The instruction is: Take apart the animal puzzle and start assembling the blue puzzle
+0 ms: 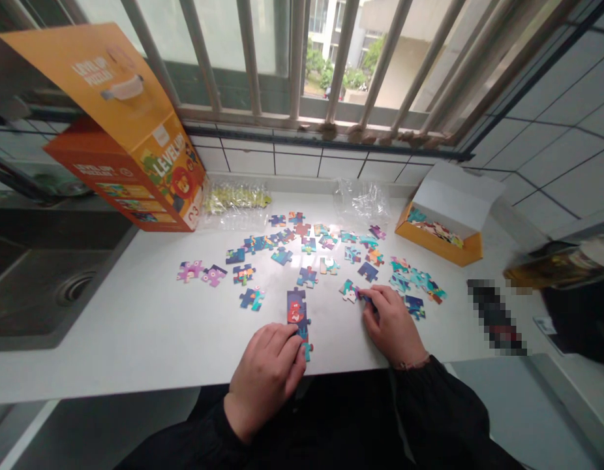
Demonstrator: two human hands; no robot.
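Observation:
My left hand [270, 362] is closed, its fingers curled over the lower part of a short joined strip of jigsaw puzzle pieces [296, 303]. The strip is dark blue with a red figure and lies upright in front of me; its lower left side is hidden by the fingers. My right hand [392, 320] pinches a dark purple-blue puzzle piece [361, 295], mostly covered by the fingertips. Right beside that, a teal and white puzzle piece [349, 290] lies on the counter; whether the two touch I cannot tell. Many loose or joined pieces are spread beyond both hands.
An orange puzzle box [155, 170] stands open at the back left, near the sink [52, 326]. Clear plastic packets [236, 199] lie along the wall. A small yellow box [436, 241] with more pieces sits back right. Farther right are a blurred dark object [495, 316] and a bottle [551, 267].

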